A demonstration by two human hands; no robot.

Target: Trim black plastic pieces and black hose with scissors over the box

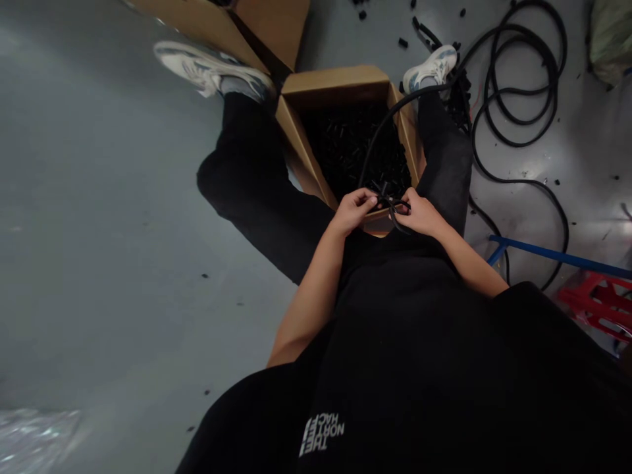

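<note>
My left hand point(354, 209) is closed in a pinch on a bunch of thin black strands point(390, 201), over the near edge of a cardboard box point(340, 78). From the other side my right hand point(419, 212) grips the same strands with fingers curled. A thick black cable point(379, 128) runs down across the box to my left fingers; whether it joins the strands I cannot make out. Inside the box lies a heap of small black cylindrical pieces point(353, 141). The box stands between my legs.
The cable's loops point(523, 122) lie on the grey floor at the right. Another open cardboard box point(271, 26) stands beyond my left shoe. A blue metal bar point(557, 251) and a red plastic stool or crate point(600, 303) are at the right. Small black pieces point(403, 43) are scattered about.
</note>
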